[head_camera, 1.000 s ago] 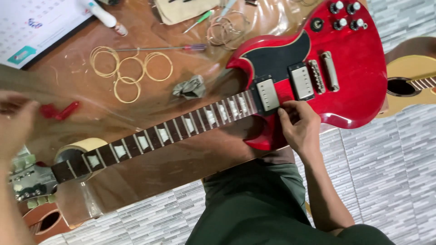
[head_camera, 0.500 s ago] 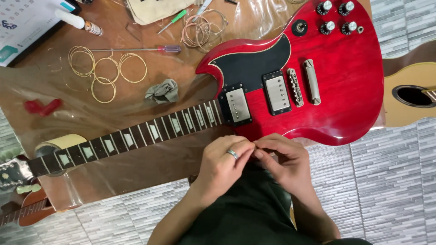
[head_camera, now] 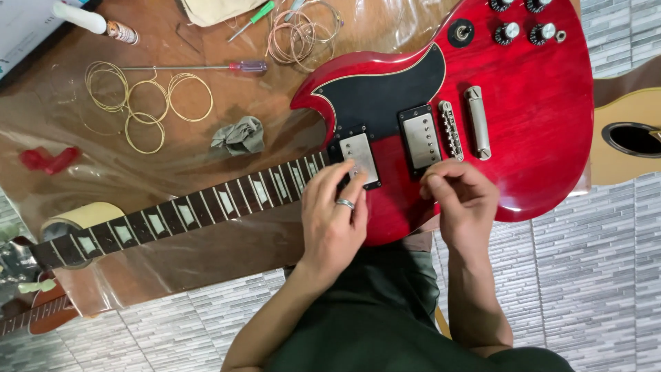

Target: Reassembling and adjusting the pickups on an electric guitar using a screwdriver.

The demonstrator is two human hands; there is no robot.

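Observation:
A red electric guitar (head_camera: 530,103) with a black pickguard lies flat across a brown table, and its neck (head_camera: 206,207) runs to the lower left. No strings show on the neck. My left hand (head_camera: 334,217), a ring on one finger, rests on the body with its fingertips on the neck pickup (head_camera: 358,155). My right hand (head_camera: 463,200) hovers at the body's near edge just below the bridge pickup (head_camera: 421,138). Its thumb and fingers are pinched together, and I cannot make out anything between them.
Coiled gold strings (head_camera: 144,103), a purple-handled screwdriver (head_camera: 241,67), a grey cloth (head_camera: 239,136) and a red tool (head_camera: 48,160) lie beyond the neck. A copper wire coil (head_camera: 299,34) sits further back. An acoustic guitar (head_camera: 626,138) lies at the right and a tape roll (head_camera: 79,217) under the neck.
My left hand came in from the far left and joined my right hand at the body's edge. Now the two have parted, left onto the neck pickup, right toward the bridge pickup.

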